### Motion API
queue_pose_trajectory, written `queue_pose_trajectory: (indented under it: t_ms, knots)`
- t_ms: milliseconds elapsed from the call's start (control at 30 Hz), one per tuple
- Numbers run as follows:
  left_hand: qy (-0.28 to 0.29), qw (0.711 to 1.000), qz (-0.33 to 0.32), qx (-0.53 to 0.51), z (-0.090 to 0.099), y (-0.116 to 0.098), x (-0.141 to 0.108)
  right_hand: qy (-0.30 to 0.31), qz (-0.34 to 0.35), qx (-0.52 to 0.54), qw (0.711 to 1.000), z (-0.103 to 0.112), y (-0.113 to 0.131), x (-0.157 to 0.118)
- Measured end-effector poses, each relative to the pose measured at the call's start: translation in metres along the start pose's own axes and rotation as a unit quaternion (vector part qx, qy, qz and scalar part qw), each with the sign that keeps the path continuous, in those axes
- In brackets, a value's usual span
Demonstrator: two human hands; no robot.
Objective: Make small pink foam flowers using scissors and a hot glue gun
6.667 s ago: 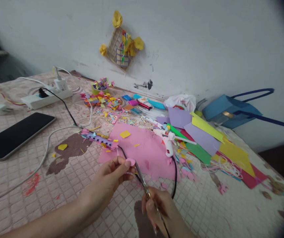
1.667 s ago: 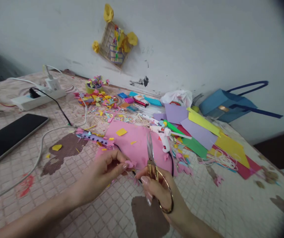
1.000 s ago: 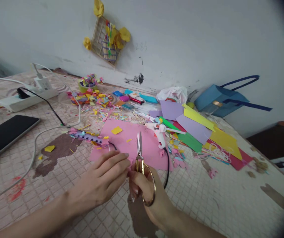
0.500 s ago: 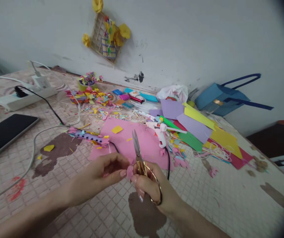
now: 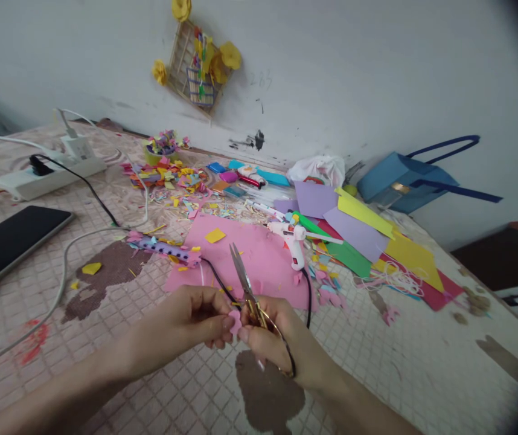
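Between the thumb and fingers of my left hand [image 5: 186, 320] is a small pink paper piece [image 5: 235, 323], pinched at its left edge. My right hand [image 5: 281, 341] is wrapped round gold-handled scissors [image 5: 243, 272], whose closed blades point up and away from me. My right thumb tip is close to the pink piece; whether it touches is hard to tell. Beyond the hands lies a pink sheet [image 5: 241, 241] with yellow scraps on it. A white glue gun [image 5: 293, 244] rests at its right edge, and a purple dotted strip with pink ends [image 5: 163, 246] at its left.
On the left are a phone [image 5: 19, 244], a power strip [image 5: 51, 181] and loose cables. Paper scraps [image 5: 168, 175] are heaped near a small pot [image 5: 154, 155]. Coloured sheets [image 5: 356, 232], string [image 5: 395, 279] and a blue bag [image 5: 406, 181] stand to the right.
The scissors have tilted further left, their tips shifting left and slightly down. The pink piece has turned between my left fingers, and my two hands remain close together.
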State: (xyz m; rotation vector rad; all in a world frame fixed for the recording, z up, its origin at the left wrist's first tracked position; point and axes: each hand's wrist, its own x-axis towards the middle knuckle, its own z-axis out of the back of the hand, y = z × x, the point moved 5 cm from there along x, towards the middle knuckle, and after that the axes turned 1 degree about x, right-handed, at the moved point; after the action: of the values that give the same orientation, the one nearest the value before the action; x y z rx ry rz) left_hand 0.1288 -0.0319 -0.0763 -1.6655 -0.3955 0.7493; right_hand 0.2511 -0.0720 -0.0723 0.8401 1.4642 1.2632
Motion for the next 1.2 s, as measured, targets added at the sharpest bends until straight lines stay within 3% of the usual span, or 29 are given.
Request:
queue_pose_trajectory:
  t_ms: [400, 600, 733, 1000, 1200]
  knots:
    - [0.017, 0.999, 0.023, -0.029, -0.002, 0.004, 0.000, 0.042, 0.004, -0.020, 0.999, 0.000, 0.002, 0.004]
    - [-0.076, 0.993, -0.021, -0.088, 0.005, -0.003, 0.000, -0.058, 0.053, -0.014, 0.997, 0.007, 0.003, -0.002]
    - [-0.150, 0.978, -0.057, -0.137, 0.012, -0.005, -0.002, -0.078, 0.062, -0.098, 0.990, 0.003, 0.002, -0.009]
    - [-0.196, 0.943, -0.116, -0.243, 0.016, -0.001, -0.003, -0.102, 0.101, -0.337, 0.930, -0.001, -0.013, -0.013]
    - [-0.213, 0.928, -0.138, -0.273, 0.017, 0.003, -0.001, -0.130, 0.144, -0.424, 0.885, 0.001, -0.012, -0.014]
